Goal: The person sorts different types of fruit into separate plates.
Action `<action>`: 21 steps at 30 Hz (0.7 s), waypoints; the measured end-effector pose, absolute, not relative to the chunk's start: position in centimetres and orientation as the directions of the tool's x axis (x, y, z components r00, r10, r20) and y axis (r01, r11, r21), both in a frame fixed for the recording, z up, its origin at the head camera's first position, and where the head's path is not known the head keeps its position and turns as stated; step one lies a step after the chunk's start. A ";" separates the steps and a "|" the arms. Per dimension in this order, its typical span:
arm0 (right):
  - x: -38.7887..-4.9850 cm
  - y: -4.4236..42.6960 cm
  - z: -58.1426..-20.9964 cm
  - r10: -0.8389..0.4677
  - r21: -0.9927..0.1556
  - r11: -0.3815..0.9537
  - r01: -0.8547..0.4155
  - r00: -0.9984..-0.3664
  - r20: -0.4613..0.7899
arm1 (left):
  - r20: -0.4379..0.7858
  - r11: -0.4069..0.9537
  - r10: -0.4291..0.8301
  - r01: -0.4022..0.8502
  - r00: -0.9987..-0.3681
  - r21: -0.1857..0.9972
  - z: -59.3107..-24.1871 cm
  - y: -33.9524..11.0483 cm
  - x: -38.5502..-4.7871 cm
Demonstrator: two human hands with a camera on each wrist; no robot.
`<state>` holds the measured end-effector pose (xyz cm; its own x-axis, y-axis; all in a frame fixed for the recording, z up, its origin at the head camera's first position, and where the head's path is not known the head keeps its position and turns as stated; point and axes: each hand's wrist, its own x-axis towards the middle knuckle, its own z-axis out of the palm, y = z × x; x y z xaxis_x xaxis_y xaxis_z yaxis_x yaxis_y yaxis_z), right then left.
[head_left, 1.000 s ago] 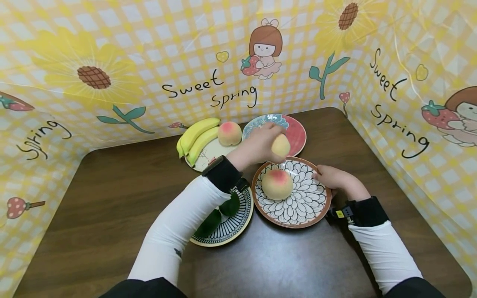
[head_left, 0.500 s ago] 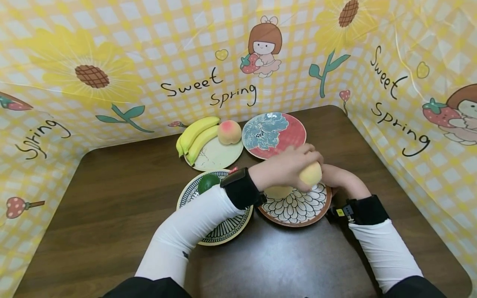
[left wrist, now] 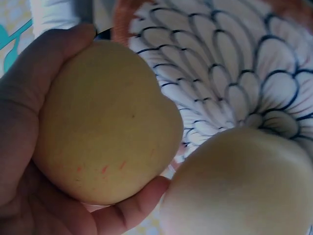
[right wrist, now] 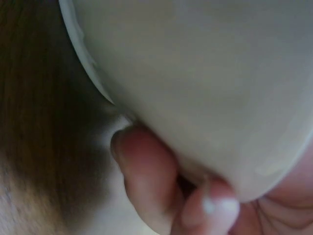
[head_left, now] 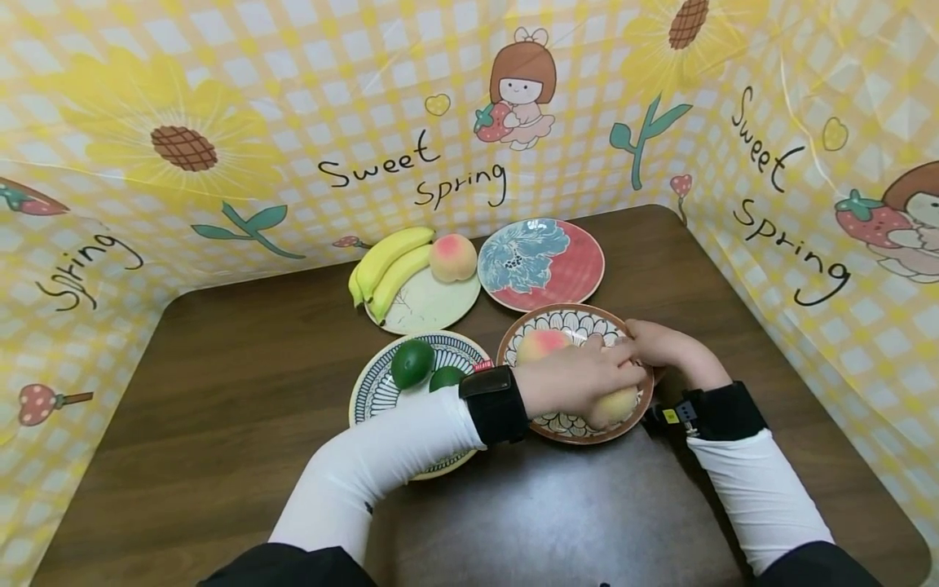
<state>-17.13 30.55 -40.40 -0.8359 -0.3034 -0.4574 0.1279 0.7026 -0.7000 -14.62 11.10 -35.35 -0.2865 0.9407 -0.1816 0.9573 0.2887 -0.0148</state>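
On the wooden table (head_left: 220,391), the left hand (head_left: 579,377) grips a peach (left wrist: 107,122) at the right side of the brown-rimmed plate (head_left: 568,319); the right hand (head_left: 669,352) grips the plate's right edge. Steady the plate; handle the fruit gently, avoiding the second peach (head_left: 541,342).

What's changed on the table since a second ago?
The left hand carried its peach rightward and nearer the person, from the far edge of the brown-rimmed plate to its near right part. It still grips that peach; nothing was let go. The right hand still holds the plate's edge. The bananas and red-and-blue plate stayed put.
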 end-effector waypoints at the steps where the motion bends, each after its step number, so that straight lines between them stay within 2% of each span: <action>1: -17.2 30.5 -40.4 -0.302 -0.697 0.707 0.118 -0.841 -0.449 | -0.178 0.271 0.945 0.962 -0.274 -0.040 -35.5 11.1 -14.6; 7: -17.4 30.6 -40.5 -0.307 -0.664 0.746 0.053 -0.858 -0.413 | -0.174 0.224 0.954 0.967 -0.242 -0.120 -36.2 11.1 -14.4; 14: -17.5 30.5 -40.4 -0.313 -0.658 0.752 0.038 -0.858 -0.407 | -0.150 0.218 0.961 0.971 -0.231 -0.097 -37.0 11.3 -14.7; 21: -17.7 30.4 -40.5 -0.318 -0.653 0.757 0.030 -0.856 -0.407 | -0.185 0.237 0.952 0.970 -0.243 -0.056 -37.5 11.5 -15.3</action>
